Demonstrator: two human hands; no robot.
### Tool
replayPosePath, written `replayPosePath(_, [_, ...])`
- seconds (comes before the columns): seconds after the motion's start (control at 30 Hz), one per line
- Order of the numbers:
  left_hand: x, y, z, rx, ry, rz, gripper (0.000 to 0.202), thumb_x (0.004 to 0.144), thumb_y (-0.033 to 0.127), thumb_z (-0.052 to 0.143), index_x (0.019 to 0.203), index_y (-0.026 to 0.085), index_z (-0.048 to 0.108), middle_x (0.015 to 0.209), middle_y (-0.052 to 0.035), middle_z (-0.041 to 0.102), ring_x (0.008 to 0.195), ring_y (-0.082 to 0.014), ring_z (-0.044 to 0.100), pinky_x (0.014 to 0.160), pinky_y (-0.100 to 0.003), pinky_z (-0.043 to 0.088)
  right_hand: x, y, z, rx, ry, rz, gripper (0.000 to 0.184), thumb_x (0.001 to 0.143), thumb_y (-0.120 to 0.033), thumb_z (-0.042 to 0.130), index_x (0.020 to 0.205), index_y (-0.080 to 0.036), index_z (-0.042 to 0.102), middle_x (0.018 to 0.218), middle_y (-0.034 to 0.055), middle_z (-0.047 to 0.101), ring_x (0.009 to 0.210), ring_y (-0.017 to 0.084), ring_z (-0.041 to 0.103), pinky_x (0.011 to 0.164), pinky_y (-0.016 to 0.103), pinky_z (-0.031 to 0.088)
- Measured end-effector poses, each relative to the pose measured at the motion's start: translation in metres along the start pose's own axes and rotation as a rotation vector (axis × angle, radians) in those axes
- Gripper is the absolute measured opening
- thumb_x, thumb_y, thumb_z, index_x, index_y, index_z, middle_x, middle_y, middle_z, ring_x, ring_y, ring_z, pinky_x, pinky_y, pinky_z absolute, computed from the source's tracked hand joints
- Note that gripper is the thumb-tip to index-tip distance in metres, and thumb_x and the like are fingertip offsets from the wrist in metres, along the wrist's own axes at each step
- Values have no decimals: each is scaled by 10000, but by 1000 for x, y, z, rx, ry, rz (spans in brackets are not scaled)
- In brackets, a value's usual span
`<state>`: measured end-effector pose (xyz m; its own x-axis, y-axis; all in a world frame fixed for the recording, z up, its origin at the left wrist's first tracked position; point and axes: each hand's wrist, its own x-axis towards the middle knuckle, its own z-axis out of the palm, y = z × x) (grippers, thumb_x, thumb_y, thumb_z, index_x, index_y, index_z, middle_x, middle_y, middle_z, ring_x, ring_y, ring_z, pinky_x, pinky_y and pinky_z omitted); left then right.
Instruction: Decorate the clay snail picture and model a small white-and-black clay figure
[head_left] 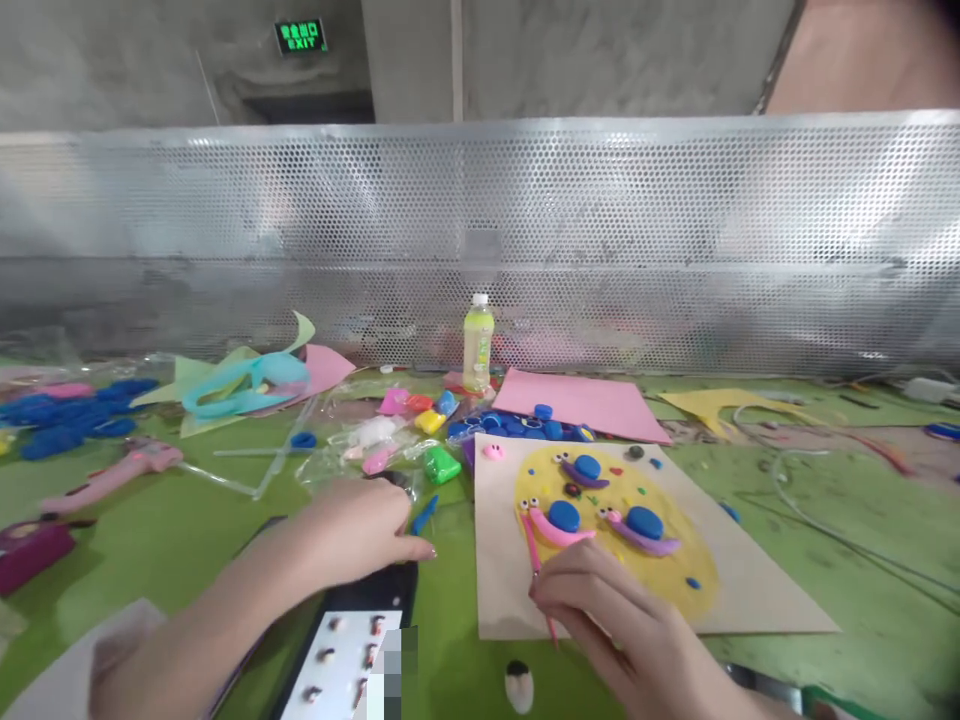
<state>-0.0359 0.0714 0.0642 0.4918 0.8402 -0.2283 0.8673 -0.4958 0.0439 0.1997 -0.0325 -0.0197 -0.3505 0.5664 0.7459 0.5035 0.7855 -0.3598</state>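
My right hand is closed around a thin pink modelling tool, whose upper end lies by a pink clay snail with a blue cap shell. That snail and two purple ones sit on a yellow painted patch of a cream sheet. My left hand reaches over a phone, beside a clear wrapper with dark clay. Its thumb sticks out; the other fingers are mostly hidden. A small white and black clay piece lies below the sheet.
Wrapped clay, including a green pack, and blue caps lie behind the hands. A drink bottle stands before a perforated metal screen. A pink glue gun is at left, pink paper behind, a white cable at right.
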Motion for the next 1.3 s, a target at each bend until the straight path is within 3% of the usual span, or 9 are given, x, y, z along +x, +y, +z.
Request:
replayPosePath(0.1, [-9,22,6,-111,44,141,256,850,470,620,809,219,649,842,-25,665,805,-231,611,652,-302,386,-3,1,-1,1,-36,5,215,1004,-110,423,1125,-166,591,968,84,664,874,135,659,775,191,551])
replayPosePath(0.2, [-14,37,16,-321,-117,365,281,782,468,739,1019,324,690,1084,56,681,985,-181,634,786,-242,438,-4,2,-4,4,-20,54,218,1000,-118,435,1144,-172,590,972,81,668,855,130,683,757,177,560])
replayPosePath(0.3, [-10,41,29,-486,-189,489,304,743,409,795,1023,312,724,1113,28,675,1055,-213,622,875,-264,437,-2,-1,-6,6,20,94,159,1004,-151,465,1051,-192,611,922,52,672,813,111,689,743,152,556])
replayPosePath(0.43, [-5,42,41,-567,-169,504,306,726,397,811,1010,304,746,1061,11,647,920,-193,639,806,-255,458,0,-5,-7,-21,65,95,148,1015,-201,466,953,-205,600,820,23,661,722,95,667,672,140,546])
replayPosePath(0.6, [-6,41,38,-625,-202,523,194,765,343,786,940,265,754,1000,14,672,924,-180,647,801,-245,464,-4,-1,-7,-35,39,81,96,938,-136,576,906,-221,545,775,-7,617,690,103,625,653,168,538])
replayPosePath(0.73, [-4,35,30,-753,-198,370,216,750,297,763,955,246,720,933,11,725,837,-189,680,736,-267,498,-12,5,-9,-47,-38,103,199,924,-61,542,1029,-227,569,912,29,647,815,119,667,730,169,552])
replayPosePath(0.83, [-2,32,27,-822,-154,359,215,791,273,712,1000,238,681,952,3,725,868,-175,675,745,-252,513,-14,5,-10,-89,-59,119,223,943,-93,534,1112,-231,582,1006,52,660,891,128,691,777,157,555])
replayPosePath(1.1, [0,33,27,-801,-81,388,184,818,240,680,1000,269,682,976,31,710,891,-164,642,785,-266,499,-1,0,-8,-44,66,151,97,916,-133,599,882,-222,576,757,-8,648,663,109,640,626,183,553])
replayPosePath(1.3, [2,36,30,-853,-119,409,184,825,200,657,988,282,682,953,49,699,880,-150,636,777,-248,480,2,-5,-6,38,83,229,162,913,-67,564,950,-207,636,884,20,691,793,107,672,729,166,557])
